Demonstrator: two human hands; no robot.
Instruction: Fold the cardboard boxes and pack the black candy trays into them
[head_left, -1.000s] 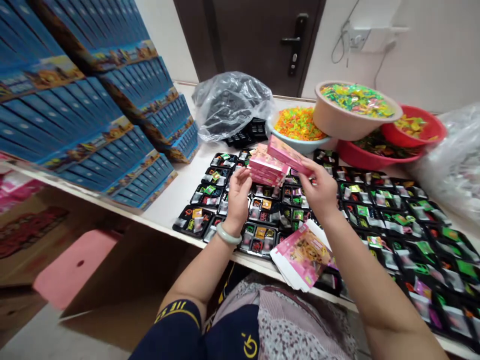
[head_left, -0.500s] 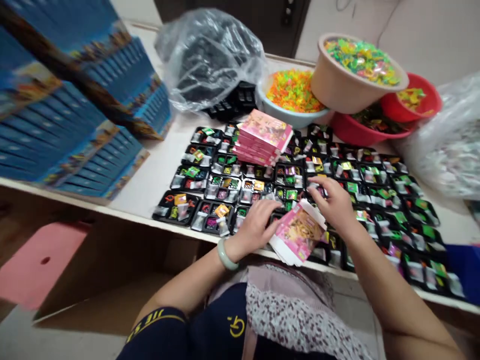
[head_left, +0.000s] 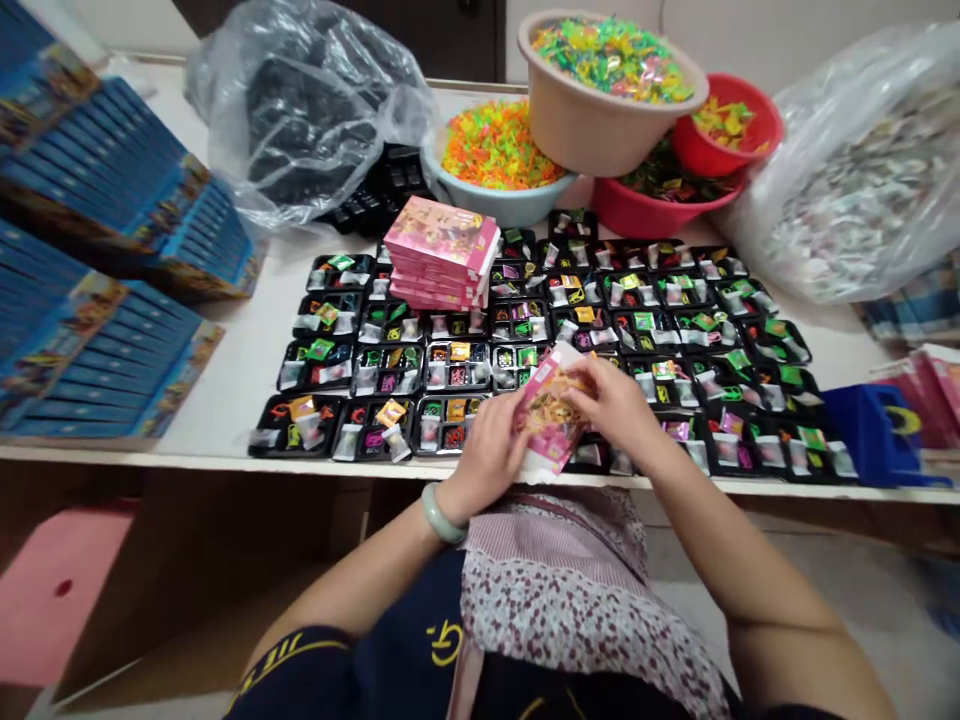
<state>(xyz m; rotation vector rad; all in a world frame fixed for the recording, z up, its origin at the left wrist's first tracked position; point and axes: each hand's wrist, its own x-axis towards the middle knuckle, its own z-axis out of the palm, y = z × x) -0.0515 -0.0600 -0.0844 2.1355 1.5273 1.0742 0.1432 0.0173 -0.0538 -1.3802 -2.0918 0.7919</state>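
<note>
A pink printed carton point(head_left: 546, 420) with white end flaps is held between my two hands above the front edge of the table. My left hand point(head_left: 491, 445), with a pale green bangle at the wrist, grips its left side. At its upper right, my right hand point(head_left: 611, 405) has bent fingers closed on the carton near the open flap. Below and around the hands lie rows of black compartment trays point(head_left: 298, 425) with small wrapped sweets and colourful plastic bits. A stack of pink cartons point(head_left: 442, 245) rests on the trays behind.
Blue boxes point(head_left: 112, 350) are piled at left. Behind stand a clear bag of black trays point(head_left: 315, 110), a light blue basin point(head_left: 499, 200), a beige tub point(head_left: 600, 120) and red basins point(head_left: 660, 205). A bag of white packets point(head_left: 862, 200) and a blue holder point(head_left: 870, 430) are at right.
The view has swung to the right. The carton is now raised and more upright between my hands, and my right hand has moved in from its far edge to grip it.
</note>
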